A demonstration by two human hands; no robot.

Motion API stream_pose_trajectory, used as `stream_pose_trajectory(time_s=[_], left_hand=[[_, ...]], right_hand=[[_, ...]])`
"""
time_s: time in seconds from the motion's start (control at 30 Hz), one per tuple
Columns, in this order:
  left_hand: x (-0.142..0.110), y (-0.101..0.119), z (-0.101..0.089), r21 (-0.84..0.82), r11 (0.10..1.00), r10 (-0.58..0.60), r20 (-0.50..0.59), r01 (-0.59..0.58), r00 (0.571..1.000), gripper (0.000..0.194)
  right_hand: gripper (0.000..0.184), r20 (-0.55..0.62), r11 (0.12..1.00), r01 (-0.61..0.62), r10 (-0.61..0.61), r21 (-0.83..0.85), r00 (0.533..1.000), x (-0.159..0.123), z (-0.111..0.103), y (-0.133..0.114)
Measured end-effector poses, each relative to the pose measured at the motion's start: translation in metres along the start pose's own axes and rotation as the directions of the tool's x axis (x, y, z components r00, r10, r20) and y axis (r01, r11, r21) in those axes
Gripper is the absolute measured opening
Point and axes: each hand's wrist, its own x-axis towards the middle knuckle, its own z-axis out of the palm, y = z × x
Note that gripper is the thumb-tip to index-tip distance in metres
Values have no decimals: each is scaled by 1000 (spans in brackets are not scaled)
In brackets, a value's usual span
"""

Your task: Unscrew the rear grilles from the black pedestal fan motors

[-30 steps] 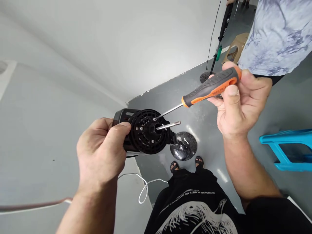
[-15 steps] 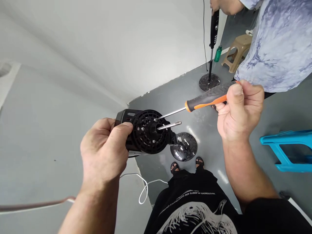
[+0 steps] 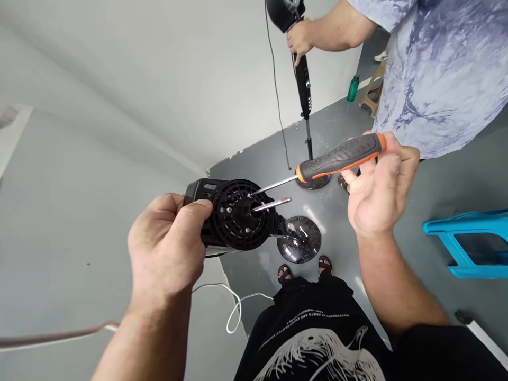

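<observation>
L hand [image 3: 169,246] clamps black fan motor housing [image 3: 204,233] w/ round grille [image 3: 234,214], held above floor, thumb on rim. R hand [image 3: 381,185] fingers spread, loosely pinching orange-grey screwdriver [image 3: 339,157], tip at grille screw [image 3: 250,194]. Better: wrap handle, keep shaft square.

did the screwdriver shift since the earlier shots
Yes: the orange-and-grey screwdriver has swung handle-down, nearer the round stand base on the floor, while its tip stays at the black fan guard.
</observation>
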Motion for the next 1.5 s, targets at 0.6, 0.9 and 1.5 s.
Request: stream_pose_trajectory(time_s=[0.6,0.9,1.5], left_hand=[[5,1,0,-33,999,-40,-53,38,998,20],[4,2,1,-51,998,-46,-48,43,998,21],[4,2,3,-69,994,-86,-57,82,995,23]], right_hand=[[10,-151,976,217,-212,13,966,1,1,1],[20,-47,988,67,-61,138,997,9,3,-8],[28,-76,949,-63,90,309,993,8,12,-15]])
